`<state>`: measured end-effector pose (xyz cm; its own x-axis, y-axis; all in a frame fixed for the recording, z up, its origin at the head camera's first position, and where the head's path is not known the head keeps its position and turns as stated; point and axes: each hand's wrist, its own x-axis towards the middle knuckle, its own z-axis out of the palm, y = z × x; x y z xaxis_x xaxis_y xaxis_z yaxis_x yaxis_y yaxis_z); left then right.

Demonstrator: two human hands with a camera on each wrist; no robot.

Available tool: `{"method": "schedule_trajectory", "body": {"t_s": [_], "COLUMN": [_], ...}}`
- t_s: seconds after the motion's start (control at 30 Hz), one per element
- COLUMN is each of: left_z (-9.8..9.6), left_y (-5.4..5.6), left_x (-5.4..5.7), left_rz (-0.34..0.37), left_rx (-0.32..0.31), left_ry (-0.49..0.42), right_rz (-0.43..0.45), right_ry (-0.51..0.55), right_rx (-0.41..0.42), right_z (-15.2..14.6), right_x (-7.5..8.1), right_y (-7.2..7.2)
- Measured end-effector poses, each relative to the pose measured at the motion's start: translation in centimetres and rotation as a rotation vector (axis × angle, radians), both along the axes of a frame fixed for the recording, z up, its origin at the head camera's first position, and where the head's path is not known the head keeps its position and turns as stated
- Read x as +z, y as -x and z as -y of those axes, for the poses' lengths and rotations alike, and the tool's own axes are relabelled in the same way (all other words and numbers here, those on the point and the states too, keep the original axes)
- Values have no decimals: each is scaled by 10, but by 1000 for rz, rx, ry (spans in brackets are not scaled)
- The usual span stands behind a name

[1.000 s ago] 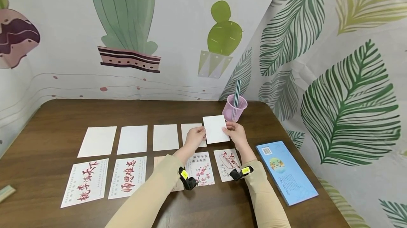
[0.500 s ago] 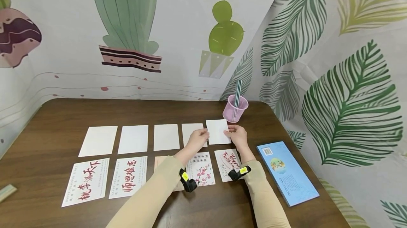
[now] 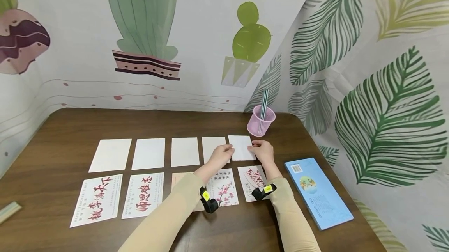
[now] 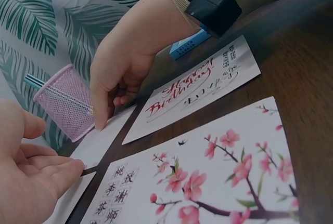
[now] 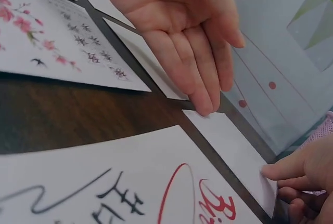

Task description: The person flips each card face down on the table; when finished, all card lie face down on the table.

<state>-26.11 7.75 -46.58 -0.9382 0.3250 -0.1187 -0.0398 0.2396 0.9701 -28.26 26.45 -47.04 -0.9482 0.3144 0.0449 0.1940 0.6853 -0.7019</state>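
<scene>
A blank white card (image 3: 240, 148) lies at the right end of a row of blank cards on the table. At its right edge my right hand (image 3: 264, 152) pinches it, the thumb (image 5: 278, 171) on top and the other fingers bent past the edge. My left hand (image 5: 177, 37) reaches the opposite edge with fairly straight fingers, the tips touching the card's corner and the thumb apart. In the head view the left hand overlaps the neighbouring blank card (image 3: 212, 145). Directly in front of the held card lies a card with red "Happy Birthday" lettering (image 4: 182, 86), partly hidden by my right sleeve.
More blank cards (image 3: 149, 153) continue leftward. Printed cards form a nearer row, including a pink blossom card (image 3: 224, 191) and red-lettered ones (image 3: 143, 195). A pink mesh cup (image 3: 261, 121) with striped sticks stands behind; a blue book (image 3: 319, 192) lies right, a pale block (image 3: 8, 212) far left.
Both hands have lowered the white card from above the table, bringing it down into line with the row. The left hand's fingers now lie flatter at its edge. The head view has shifted slightly.
</scene>
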Motion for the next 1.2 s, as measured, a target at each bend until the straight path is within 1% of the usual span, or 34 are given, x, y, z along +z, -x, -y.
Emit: {"method": "schedule_trajectory", "body": {"t_s": [0.1, 0.17, 0.27, 0.33, 0.4, 0.47, 0.6, 0.7, 0.8, 0.9, 1.03, 1.13, 1.2], "left_z": [6, 9, 17, 27, 42, 62, 112, 154, 195, 233, 282, 314, 333], "left_y": [-1, 0, 2, 4, 5, 6, 3, -3, -12, -23, -38, -47, -53], "left_x": [-1, 0, 3, 7, 11, 17, 29, 32, 35, 43, 53, 57, 57], "left_rz": [1, -12, -48, -65, -77, -71, -48, -59, -80, -79, -23, 21, 42], "left_rx": [8, 19, 27, 33, 28, 29, 15, 23, 45, 52, 60, 86, 117], "left_ry": [-4, -51, -158, -218, -213, -156, 27, 143, 235, 300, 365, 421, 462], "right_rz": [-11, -37, -89, -125, -150, -172, -196, -202, -190, -158, -84, -11, 44], "right_ry": [-5, -11, -14, -15, -7, 2, 15, 39, 80, 119, 162, 188, 209], "right_rx": [8, 10, 16, 39, 81, 140, 234, 299, 374, 452, 556, 621, 664], "right_z": [6, 10, 19, 27, 38, 51, 80, 106, 135, 166, 207, 236, 253], "right_x": [-1, 0, 5, 10, 16, 21, 32, 39, 45, 47, 43, 37, 33], "right_y": [1, 2, 1, 1, -1, -3, -5, -7, -11, -18, -31, -42, -50]}}
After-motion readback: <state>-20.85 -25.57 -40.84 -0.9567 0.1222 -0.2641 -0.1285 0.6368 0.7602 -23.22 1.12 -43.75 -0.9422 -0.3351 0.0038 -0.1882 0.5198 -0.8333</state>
